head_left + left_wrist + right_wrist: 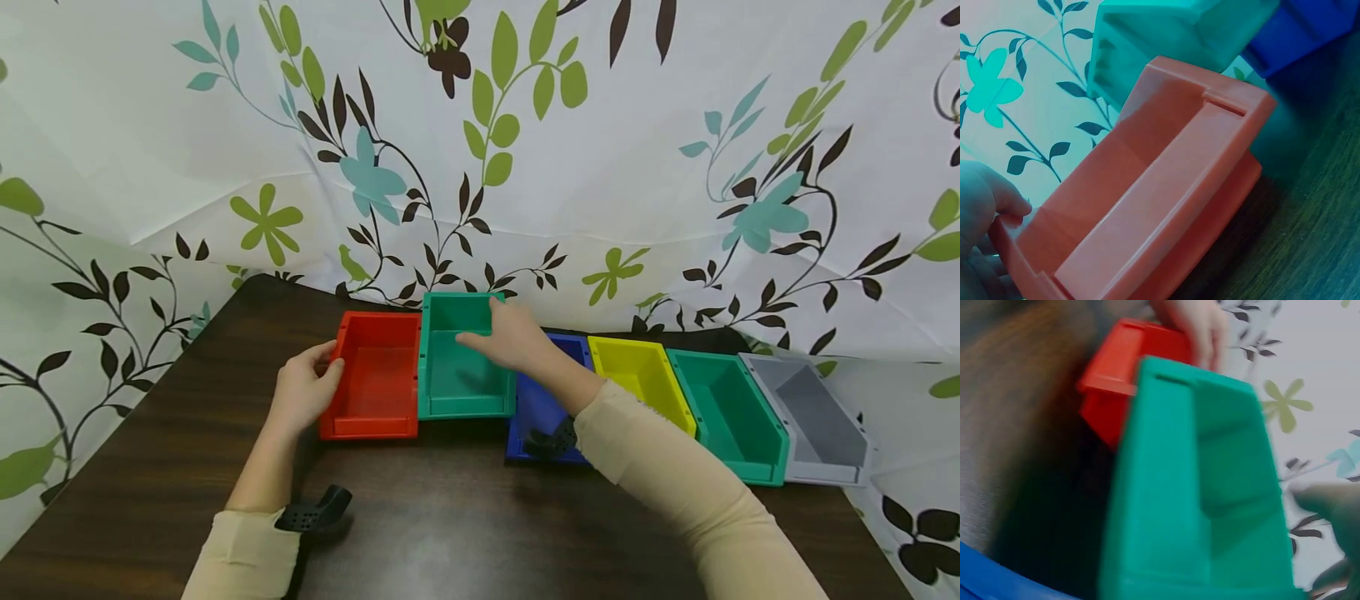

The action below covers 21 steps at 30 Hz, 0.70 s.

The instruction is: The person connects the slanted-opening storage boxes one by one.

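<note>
My left hand [302, 387] grips the left side wall of a red plastic bin [375, 375], thumb over the rim. Right beside that bin stands a green bin [465, 367], set slightly farther back. At its back right corner is my right hand [513, 333], fingers bent over the rim and thumb reaching out over the inside. In the right wrist view the green bin [1172, 487] is blurred, and part of the hand [1338, 531] shows at the right edge. Both bins have nothing inside. A blue bin [536, 412] lies partly hidden under my right forearm.
Farther right a yellow bin [637, 375], a second green bin [723, 408] and a grey bin [813, 417] stand in a slanting row. All rest on a dark wooden table [420, 525]. A leaf-patterned cloth [637, 150] hangs close behind.
</note>
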### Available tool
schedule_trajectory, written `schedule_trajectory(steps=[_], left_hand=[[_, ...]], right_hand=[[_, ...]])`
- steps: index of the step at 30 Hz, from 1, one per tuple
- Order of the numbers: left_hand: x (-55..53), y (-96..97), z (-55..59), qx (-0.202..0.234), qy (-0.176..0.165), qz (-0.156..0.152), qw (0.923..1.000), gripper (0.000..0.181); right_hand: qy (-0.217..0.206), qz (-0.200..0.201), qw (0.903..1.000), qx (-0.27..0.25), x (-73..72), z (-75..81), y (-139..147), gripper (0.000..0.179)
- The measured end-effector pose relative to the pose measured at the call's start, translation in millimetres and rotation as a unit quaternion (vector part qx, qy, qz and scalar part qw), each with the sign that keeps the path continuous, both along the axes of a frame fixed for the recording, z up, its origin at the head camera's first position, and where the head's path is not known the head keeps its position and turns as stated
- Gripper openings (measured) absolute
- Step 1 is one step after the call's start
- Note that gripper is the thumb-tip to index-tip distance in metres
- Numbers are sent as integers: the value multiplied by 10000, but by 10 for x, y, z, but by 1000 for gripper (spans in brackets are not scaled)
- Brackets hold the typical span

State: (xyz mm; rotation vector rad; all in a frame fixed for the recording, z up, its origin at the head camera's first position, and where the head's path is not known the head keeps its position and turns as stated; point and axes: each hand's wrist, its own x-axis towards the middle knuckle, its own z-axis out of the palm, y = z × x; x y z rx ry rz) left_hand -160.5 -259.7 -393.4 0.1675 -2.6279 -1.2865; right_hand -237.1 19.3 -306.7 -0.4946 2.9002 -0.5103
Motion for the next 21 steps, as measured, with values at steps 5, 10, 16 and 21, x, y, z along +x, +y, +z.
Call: schedule_trajectory(steps=[5,10,16,21], left_hand=[[2,12,-15,-54,36,-19,10000,43],[8,14,-24,-52,71,-54,9999,44],[-10,-3,-34,95,-40,-68,9999,46],[-24,-6,-31,77,-89,-18,9999,49]], right_hand=[[-47,-340,9991,-231,103,-173,-148,118],[375,194,9986,305,130,-244,-228,112],[537,1873,9802,348,107,-232,-242,79],[588,2509,9647,539,107,-206,-228,80]])
